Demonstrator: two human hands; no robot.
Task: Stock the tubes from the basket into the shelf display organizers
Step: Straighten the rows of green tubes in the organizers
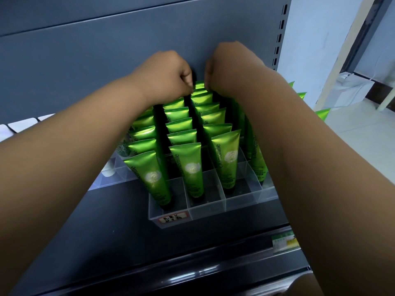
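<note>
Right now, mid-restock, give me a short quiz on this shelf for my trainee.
1. True or false: both the left hand and right hand are at the front row of the clear organizer.
2. The green tubes stand: A) crimped end up, B) cap up, C) lying flat?
3. Fill in: the word printed along the tubes is ____.
Key: 1 false, both hands are at the back row; 2 A; 3 Chamomile.
</note>
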